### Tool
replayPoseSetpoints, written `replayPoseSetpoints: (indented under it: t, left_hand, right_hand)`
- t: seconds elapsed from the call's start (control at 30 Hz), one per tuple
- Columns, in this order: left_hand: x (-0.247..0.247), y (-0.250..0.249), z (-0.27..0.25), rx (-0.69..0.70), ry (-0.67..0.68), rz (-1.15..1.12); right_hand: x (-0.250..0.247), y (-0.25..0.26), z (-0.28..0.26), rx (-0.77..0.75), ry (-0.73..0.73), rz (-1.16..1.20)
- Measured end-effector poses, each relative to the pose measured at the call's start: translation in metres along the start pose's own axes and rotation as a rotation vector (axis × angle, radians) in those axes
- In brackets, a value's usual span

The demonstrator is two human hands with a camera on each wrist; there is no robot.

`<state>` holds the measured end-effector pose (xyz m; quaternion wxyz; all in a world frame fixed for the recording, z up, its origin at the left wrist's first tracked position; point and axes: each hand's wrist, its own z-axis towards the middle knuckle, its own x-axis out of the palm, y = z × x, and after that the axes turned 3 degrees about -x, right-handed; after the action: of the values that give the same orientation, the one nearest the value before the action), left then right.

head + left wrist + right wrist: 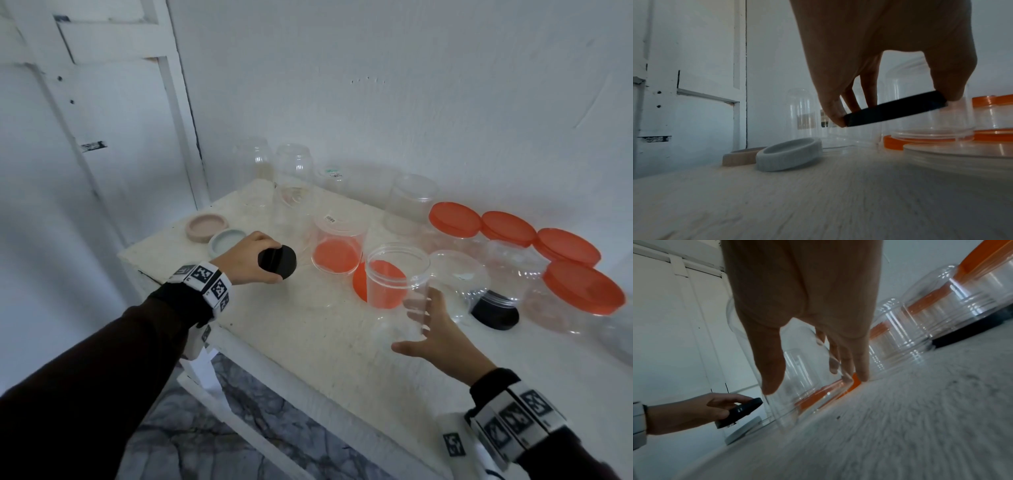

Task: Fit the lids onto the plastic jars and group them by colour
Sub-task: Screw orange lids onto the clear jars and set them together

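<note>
My left hand (277,262) pinches a black lid (286,265) by its rim, thumb on one side and fingers on the other, and holds it tilted just above the white table (308,329). The left wrist view shows the same black lid (894,110) off the surface. My right hand (404,325) reaches round an open clear jar (397,270) standing mouth up, fingers behind it and thumb in front. In the right wrist view the clear jar (797,369) sits between thumb and fingers of my right hand (803,379). An orange lid (359,284) lies flat behind this jar.
A pink lid (207,226) and a pale grey lid (226,240) lie at the table's left. A jar (337,246) stands upside down on an orange lid. At right stand several orange-lidded jars (582,287) and an inverted black-lidded jar (493,311). Lidless jars (294,171) line the wall.
</note>
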<state>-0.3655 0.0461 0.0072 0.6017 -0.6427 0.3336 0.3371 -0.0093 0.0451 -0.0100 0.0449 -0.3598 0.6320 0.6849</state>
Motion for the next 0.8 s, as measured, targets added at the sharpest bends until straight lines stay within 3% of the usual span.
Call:
replayPoseSetpoints:
  t: [0.4, 0.57, 0.8]
  left_hand:
    - [-0.009, -0.091, -0.036, 0.399, -0.118, -0.310]
    - [0.006, -0.137, -0.032, 0.586, -0.079, -0.259]
    - [0.035, -0.169, -0.018, 0.633, -0.015, -0.143]
  right_hand:
    - [-0.004, 0.014, -0.013, -0.053, -0.122, 0.183]
    - [-0.006, 0.015, -0.013, -0.062, -0.177, 0.138]
    - [-0.004, 0.012, -0.014, -0.066, -0.193, 0.170]
